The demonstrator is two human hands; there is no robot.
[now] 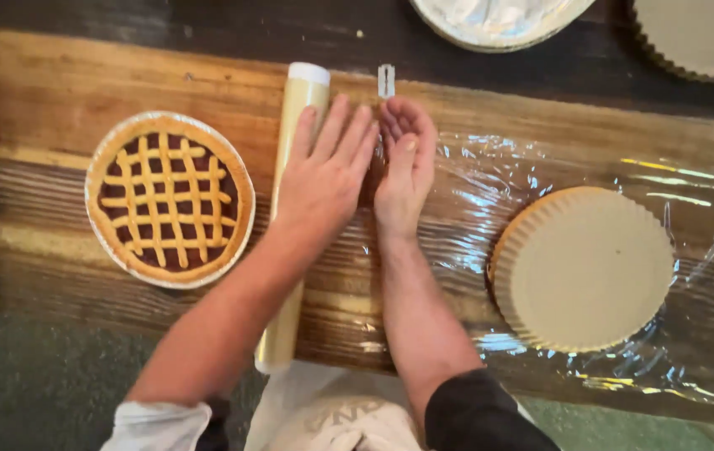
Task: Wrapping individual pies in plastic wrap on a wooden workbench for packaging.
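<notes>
L hand [323,171] lies flat, fingers spread, palm down across the roll of cling film [292,217], which runs near-vertical on the wooden table [48,100], white end cap at the far end, near end hanging just past the table's front edge. L fingertips reach over the roll's right side onto the film. R hand [405,167] sits just beside the L, touching or nearly so; fingers curled in, thumb against them, pinching smth small at the film edge, can't tell exactly what. A small white blade-like cutter [386,81] sits just beyond the R fingertips; can't tell if they touch it. Sheet of clear film [708,276] is pulled out from the roll to the right, wrinkled and shiny, covering that part of the table. On it, well to the right of both hands, a round fluted cardboard disc [582,267]. Left of the roll, near but apart, a lattice-top jam tart [170,200] in a foil tin. Far edge: a foil dish [499,21] and another fluted disc [699,38], both partly cut off.
</notes>
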